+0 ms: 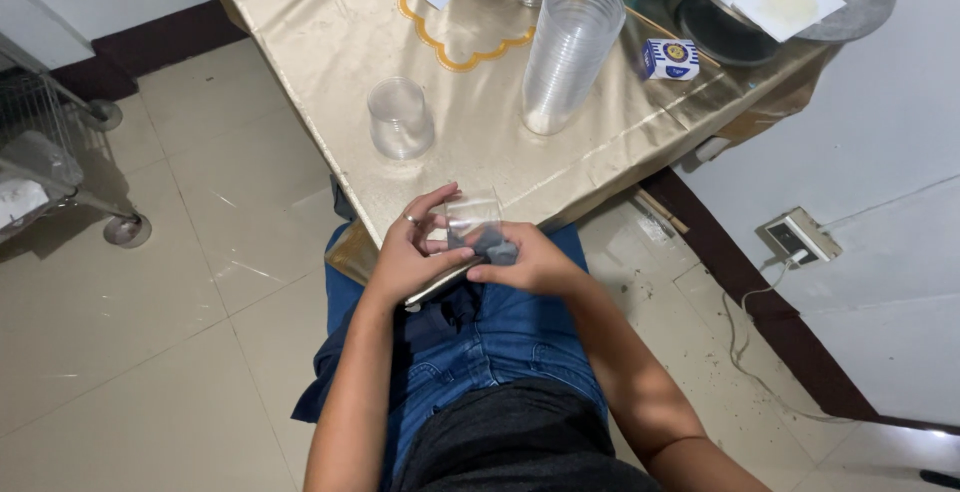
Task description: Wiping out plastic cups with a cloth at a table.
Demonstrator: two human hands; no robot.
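2 bare hands meet over the lap at the near edge of the gold-covered worktop (330,62) in the head view. The left hand (408,252) has its grip closed on a clear plastic cup (474,216), fingers spread round its side; the right hand (530,262) pinches a dark cloth (492,244) against the cup. Farther off stand 1 single cup (400,117) and a tall cup stack (568,52). The thin cup could buckle or slip if squeezed hard
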